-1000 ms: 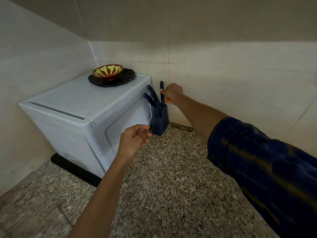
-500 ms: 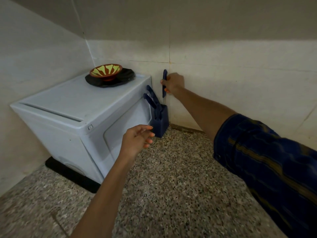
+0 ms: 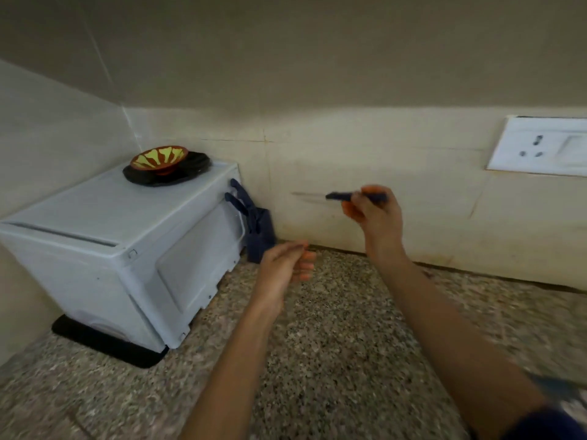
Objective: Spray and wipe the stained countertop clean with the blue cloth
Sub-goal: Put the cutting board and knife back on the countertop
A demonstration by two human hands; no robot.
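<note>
The speckled grey-brown granite countertop (image 3: 333, 344) fills the lower half of the frame, blurred, with no stain I can make out. At centre right the right hand (image 3: 374, 214) grips the dark blue handle of a knife (image 3: 343, 196), its pale blade level and pointing left against the wall, while the left hand (image 3: 282, 268) hangs at centre with fingers loosely apart, holding nothing. Left of centre a dark blue knife block (image 3: 260, 239) holds two more blue-handled knives beside a white microwave (image 3: 127, 249), on which an orange-and-yellow bowl (image 3: 158, 157) sits in a black dish (image 3: 190, 169).
</note>
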